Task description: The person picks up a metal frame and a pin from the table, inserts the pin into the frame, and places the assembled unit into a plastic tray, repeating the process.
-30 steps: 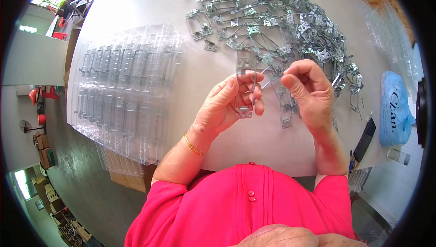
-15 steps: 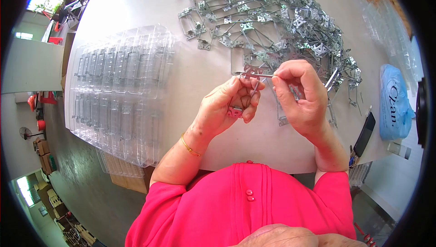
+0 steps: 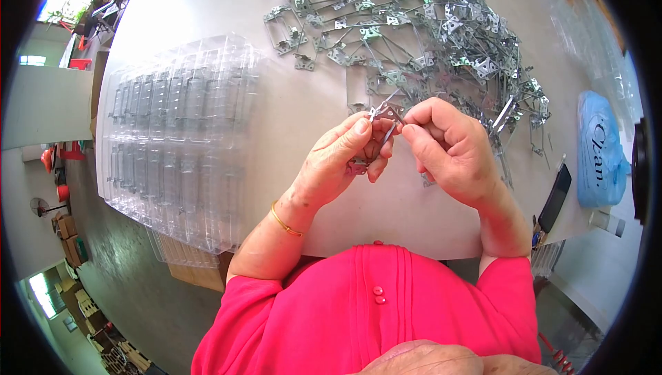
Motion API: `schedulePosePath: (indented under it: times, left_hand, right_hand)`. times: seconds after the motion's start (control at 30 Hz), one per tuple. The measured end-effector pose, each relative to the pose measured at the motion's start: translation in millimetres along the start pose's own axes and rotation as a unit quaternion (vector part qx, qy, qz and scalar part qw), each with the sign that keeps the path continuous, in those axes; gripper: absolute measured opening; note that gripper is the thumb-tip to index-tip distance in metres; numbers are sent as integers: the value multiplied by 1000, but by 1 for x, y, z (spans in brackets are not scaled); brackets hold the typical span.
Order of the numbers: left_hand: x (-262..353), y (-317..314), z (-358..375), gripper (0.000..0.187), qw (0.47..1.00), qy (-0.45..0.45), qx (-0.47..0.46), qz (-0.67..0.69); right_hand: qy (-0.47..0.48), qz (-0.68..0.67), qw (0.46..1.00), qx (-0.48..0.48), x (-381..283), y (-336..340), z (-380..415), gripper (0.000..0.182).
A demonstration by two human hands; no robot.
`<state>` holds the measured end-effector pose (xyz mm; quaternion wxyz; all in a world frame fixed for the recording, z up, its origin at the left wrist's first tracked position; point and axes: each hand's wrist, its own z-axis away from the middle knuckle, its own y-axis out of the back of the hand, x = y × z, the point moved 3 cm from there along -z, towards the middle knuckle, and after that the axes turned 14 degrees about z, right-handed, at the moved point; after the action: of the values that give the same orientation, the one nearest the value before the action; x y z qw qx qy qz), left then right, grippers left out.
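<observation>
My left hand (image 3: 334, 158) is closed around a metal bracket assembly (image 3: 388, 111), whose flat plate with holes sticks up past the thumb and fingers. Thin rods extend from this piece, and another plate of it shows below between the fingers. Thumb and forefinger of my right hand (image 3: 452, 151) pinch a thin metal rod (image 3: 403, 122) right beside the plate. Most of that rod is hidden by the fingertips. Beyond both hands lies a large tangled heap of metal bracket assemblies (image 3: 441, 26), plates joined by thin rods.
Clear plastic trays (image 3: 181, 144) with rows of slots holding metal parts lie stacked on the table's left side. At the right are a blue plastic bag (image 3: 597, 154), a dark phone-like object (image 3: 554, 199) and clear plastic sheets (image 3: 593, 44). A cardboard box (image 3: 196, 276) stands below the left edge.
My right hand has moved left, bringing its fingertips close to the bracket plate. The rod that showed between the hands is now mostly covered. My left hand keeps its hold.
</observation>
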<state>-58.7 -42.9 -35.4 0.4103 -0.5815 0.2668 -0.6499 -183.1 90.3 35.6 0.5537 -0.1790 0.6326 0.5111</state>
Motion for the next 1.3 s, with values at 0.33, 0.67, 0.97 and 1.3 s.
schedulePosePath:
  times: [0.33,0.67,0.97,1.3]
  left_hand:
    - [0,3,2,40,993,-46,36,-104]
    - [1,-4,4,33,959,-115,37,-258]
    - [6,-3,3,34,883,-142,-3,-448]
    - [1,-7,1,25,854,-191,-32,-484]
  right_hand:
    - [-56,-51,996,-44,0,2,0,6]
    - [-56,-18,997,-44,1,5,0,10]
    - [-97,-99,980,-145,6,10,-9,19]
    - [-131,-42,977,-164,15,12,-12,20]
